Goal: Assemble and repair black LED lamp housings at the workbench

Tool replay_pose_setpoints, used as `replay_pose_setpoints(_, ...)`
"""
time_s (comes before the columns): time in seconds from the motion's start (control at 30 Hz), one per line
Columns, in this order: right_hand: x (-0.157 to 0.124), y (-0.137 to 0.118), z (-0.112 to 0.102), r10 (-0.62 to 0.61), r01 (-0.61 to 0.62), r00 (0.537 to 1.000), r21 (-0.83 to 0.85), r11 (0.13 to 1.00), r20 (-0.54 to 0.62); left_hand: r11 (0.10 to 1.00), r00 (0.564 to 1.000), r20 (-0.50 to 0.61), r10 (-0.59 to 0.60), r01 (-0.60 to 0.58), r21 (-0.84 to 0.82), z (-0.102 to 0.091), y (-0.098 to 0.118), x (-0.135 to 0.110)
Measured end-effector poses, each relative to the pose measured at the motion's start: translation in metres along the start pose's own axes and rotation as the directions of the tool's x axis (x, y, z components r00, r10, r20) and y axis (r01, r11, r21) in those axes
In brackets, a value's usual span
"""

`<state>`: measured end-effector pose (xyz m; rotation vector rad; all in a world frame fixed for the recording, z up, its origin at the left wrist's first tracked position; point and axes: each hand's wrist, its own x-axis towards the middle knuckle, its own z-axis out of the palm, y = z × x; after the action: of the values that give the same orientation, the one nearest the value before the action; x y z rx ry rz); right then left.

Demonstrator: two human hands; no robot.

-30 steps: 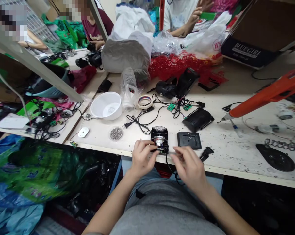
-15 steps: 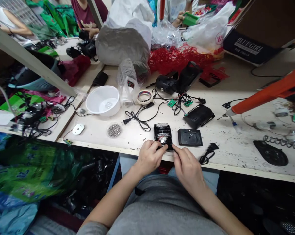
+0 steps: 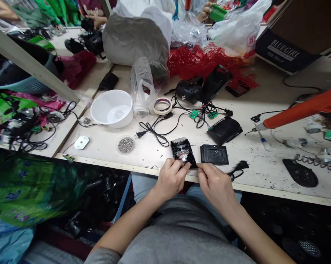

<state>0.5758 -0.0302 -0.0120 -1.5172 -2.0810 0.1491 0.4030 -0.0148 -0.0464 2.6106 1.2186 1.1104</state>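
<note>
A small black electronic unit (image 3: 182, 151) with exposed wiring lies at the near edge of the white table (image 3: 264, 161). My left hand (image 3: 171, 178) pinches its near end with curled fingers. My right hand (image 3: 215, 184) is closed too, fingertips at the unit's lower right corner, where a thin wire seems to leave it. A flat black cover plate (image 3: 214, 154) lies just right of the unit, and a black mains plug (image 3: 238, 167) rests by my right hand.
A white bowl (image 3: 112, 108), a lid of small metal beads (image 3: 125, 144), a tape roll (image 3: 162, 105), black cables (image 3: 157, 131), another black housing (image 3: 224, 130) and an orange tool (image 3: 302, 109) lie on the table. Bags and red netting (image 3: 198, 62) are piled behind. Other people's hands show at the far edge.
Both hands closed in on the black unit, and it now lies tilted with its dark side up. The view has tipped down and shifted slightly.
</note>
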Motion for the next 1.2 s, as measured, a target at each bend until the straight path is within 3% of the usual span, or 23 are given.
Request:
replay_pose_setpoints(0.1,0.006,-0.001,-0.004,0.041,-0.045,0.998,0.076,0.996,0.047,1.000,1.000,-0.013,0.002,-0.002,-0.020,0.001,0.000,0.000)
replay_pose_setpoints(0.2,0.011,-0.001,-0.006,0.203,-0.245,0.963,0.270,0.931,0.175,0.999,1.000,-0.021,0.001,-0.002,-0.041,0.001,0.000,0.000)
replay_pose_setpoints(0.3,0.015,-0.001,-0.004,0.401,-0.554,0.830,0.499,0.666,0.387,0.999,0.999,-0.040,-0.001,-0.001,-0.053,0.002,-0.002,-0.001)
replay_pose_setpoints(0.37,0.016,-0.002,-0.003,0.449,-0.657,0.753,0.583,0.477,0.481,0.998,0.999,-0.044,-0.008,0.005,-0.056,0.003,-0.003,-0.001)
replay_pose_setpoints(0.4,0.015,-0.002,-0.002,0.455,-0.667,0.742,0.605,0.435,0.492,0.998,0.999,-0.043,-0.011,0.008,-0.058,0.003,-0.004,-0.002)
replay_pose_setpoints(0.43,0.014,-0.003,-0.001,0.454,-0.655,0.753,0.610,0.446,0.476,0.998,0.999,-0.041,-0.013,0.011,-0.061,0.003,-0.004,-0.002)
replay_pose_setpoints(0.5,0.011,-0.005,0.000,0.408,-0.552,0.834,0.568,0.610,0.372,0.997,0.999,-0.039,-0.021,0.018,-0.075,0.002,-0.005,-0.002)
replay_pose_setpoints(0.6,0.006,-0.004,0.000,0.142,-0.182,0.980,0.336,0.924,0.140,0.994,0.998,-0.047,-0.046,0.041,-0.103,0.002,-0.005,-0.001)
replay_pose_setpoints(0.63,0.006,-0.002,0.000,0.026,-0.047,0.996,0.237,0.970,0.089,0.993,0.997,-0.053,-0.056,0.050,-0.109,0.001,-0.005,-0.001)
replay_pose_setpoints(0.7,0.006,0.001,-0.002,-0.160,0.156,0.986,0.087,0.984,0.049,0.991,0.996,-0.061,-0.071,0.064,-0.118,0.001,-0.004,0.000)
replay_pose_setpoints(0.77,0.008,0.005,-0.003,-0.244,0.241,0.967,0.044,0.969,0.068,0.989,0.994,-0.066,-0.088,0.079,-0.125,0.001,-0.004,-0.001)
replay_pose_setpoints(0.97,0.012,-0.001,-0.002,-0.177,0.163,0.981,0.154,0.975,0.082,0.982,0.990,-0.067,-0.125,0.114,-0.149,0.002,-0.007,-0.005)
replay_pose_setpoints(1.13,0.016,-0.006,0.000,0.097,-0.165,0.971,0.317,0.934,0.220,0.983,0.991,-0.071,-0.112,0.100,-0.153,0.002,-0.007,-0.005)
replay_pose_setpoints(1.2,0.015,-0.002,0.000,0.114,-0.190,0.966,0.342,0.920,0.232,0.982,0.990,-0.070,-0.120,0.108,-0.156,0.002,-0.007,-0.004)
